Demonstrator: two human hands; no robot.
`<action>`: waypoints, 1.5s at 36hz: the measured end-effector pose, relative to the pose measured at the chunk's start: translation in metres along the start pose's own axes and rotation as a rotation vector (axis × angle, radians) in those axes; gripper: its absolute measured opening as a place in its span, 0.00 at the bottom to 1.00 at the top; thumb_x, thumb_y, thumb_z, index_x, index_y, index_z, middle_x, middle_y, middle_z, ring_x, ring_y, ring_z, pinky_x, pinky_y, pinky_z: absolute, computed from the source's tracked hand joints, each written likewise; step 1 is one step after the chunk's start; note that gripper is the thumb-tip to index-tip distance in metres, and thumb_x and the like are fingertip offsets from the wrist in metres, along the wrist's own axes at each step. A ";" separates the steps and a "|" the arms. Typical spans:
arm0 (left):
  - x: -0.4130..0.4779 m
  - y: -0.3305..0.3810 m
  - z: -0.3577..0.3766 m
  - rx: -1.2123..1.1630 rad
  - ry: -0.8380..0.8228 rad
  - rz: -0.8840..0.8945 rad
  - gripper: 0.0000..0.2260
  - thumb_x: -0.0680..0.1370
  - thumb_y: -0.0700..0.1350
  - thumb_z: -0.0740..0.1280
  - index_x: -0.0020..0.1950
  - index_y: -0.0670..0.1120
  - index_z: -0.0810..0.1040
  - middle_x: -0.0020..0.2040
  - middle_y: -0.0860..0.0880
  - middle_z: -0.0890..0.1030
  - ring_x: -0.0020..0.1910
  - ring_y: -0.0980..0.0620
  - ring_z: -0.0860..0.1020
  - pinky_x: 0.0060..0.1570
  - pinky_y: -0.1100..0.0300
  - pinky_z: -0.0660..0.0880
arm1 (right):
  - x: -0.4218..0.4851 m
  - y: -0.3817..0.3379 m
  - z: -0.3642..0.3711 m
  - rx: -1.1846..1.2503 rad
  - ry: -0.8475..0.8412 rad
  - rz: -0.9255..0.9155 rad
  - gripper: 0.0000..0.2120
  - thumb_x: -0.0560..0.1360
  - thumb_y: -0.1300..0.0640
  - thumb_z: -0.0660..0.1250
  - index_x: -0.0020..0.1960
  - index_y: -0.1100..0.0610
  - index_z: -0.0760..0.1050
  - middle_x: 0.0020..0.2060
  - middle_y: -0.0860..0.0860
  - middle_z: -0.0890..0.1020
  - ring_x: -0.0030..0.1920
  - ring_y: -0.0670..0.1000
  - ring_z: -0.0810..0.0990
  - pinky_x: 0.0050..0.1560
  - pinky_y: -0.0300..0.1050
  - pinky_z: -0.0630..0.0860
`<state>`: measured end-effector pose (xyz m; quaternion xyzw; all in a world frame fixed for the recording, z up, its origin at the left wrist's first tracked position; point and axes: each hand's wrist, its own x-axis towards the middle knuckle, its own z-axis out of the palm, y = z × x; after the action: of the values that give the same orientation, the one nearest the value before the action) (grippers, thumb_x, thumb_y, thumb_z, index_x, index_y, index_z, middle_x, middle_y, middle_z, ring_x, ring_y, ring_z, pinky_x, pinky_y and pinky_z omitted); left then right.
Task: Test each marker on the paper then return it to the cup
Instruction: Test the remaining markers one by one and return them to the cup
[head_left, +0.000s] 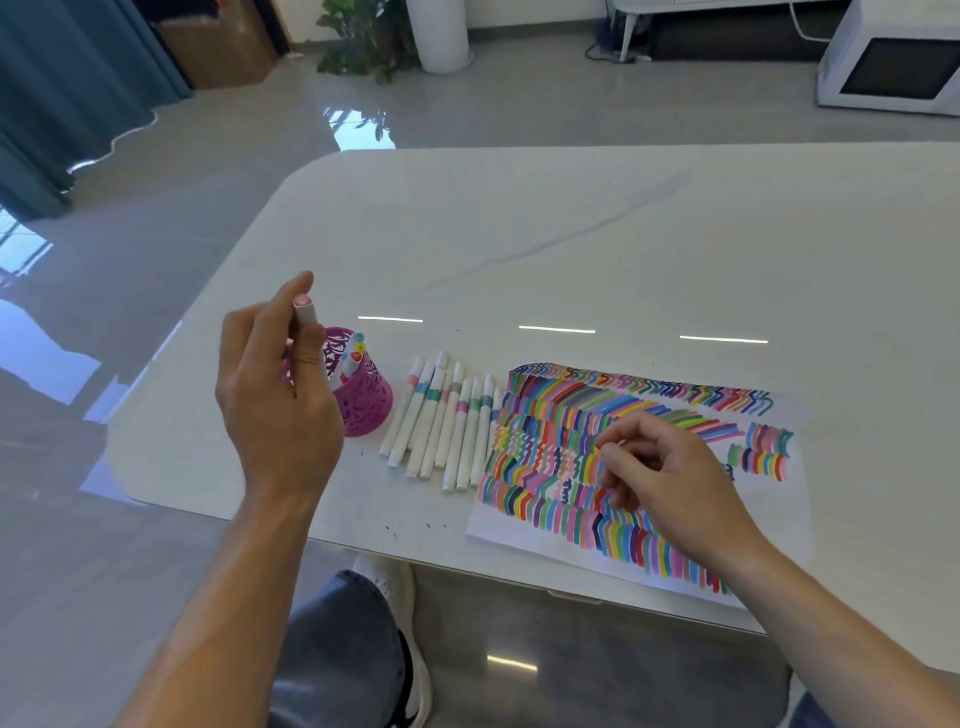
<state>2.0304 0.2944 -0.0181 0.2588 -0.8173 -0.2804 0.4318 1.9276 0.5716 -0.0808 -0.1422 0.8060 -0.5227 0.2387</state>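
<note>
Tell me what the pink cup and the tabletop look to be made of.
Pink cup: probably moulded plastic, given its openwork scroll pattern and slight sheen. Tabletop: looks like polished marble or a stone-look slab, white with faint grey veins and mirroring strips of light.

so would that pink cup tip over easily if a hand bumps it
Probably fairly easily: the pink cup has openwork walls, so it looks light, and only a few markers weigh it down. On the glossy table it may slide rather than tip.
</note>
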 end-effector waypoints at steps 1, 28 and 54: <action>0.000 -0.002 0.000 0.012 -0.014 0.001 0.13 0.85 0.47 0.61 0.68 0.49 0.78 0.55 0.49 0.76 0.51 0.58 0.76 0.49 0.75 0.73 | 0.000 0.000 0.000 0.001 -0.002 0.001 0.05 0.82 0.61 0.66 0.49 0.54 0.80 0.35 0.50 0.85 0.31 0.50 0.83 0.33 0.37 0.78; -0.011 -0.012 0.018 0.261 -0.259 -0.082 0.13 0.80 0.46 0.69 0.64 0.48 0.74 0.59 0.50 0.77 0.55 0.54 0.75 0.52 0.60 0.74 | 0.003 0.003 -0.003 -0.005 -0.021 0.024 0.05 0.82 0.60 0.66 0.51 0.53 0.80 0.35 0.48 0.85 0.32 0.49 0.84 0.33 0.35 0.78; -0.061 0.014 0.085 0.325 -0.767 -0.065 0.13 0.81 0.47 0.66 0.64 0.48 0.78 0.55 0.53 0.79 0.46 0.57 0.76 0.47 0.64 0.73 | 0.004 0.020 -0.022 -0.139 -0.024 0.085 0.07 0.82 0.58 0.66 0.48 0.49 0.80 0.36 0.50 0.85 0.33 0.49 0.84 0.36 0.38 0.80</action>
<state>1.9856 0.3655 -0.0827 0.2262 -0.9439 -0.2373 0.0407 1.9129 0.5950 -0.0923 -0.1303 0.8427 -0.4532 0.2597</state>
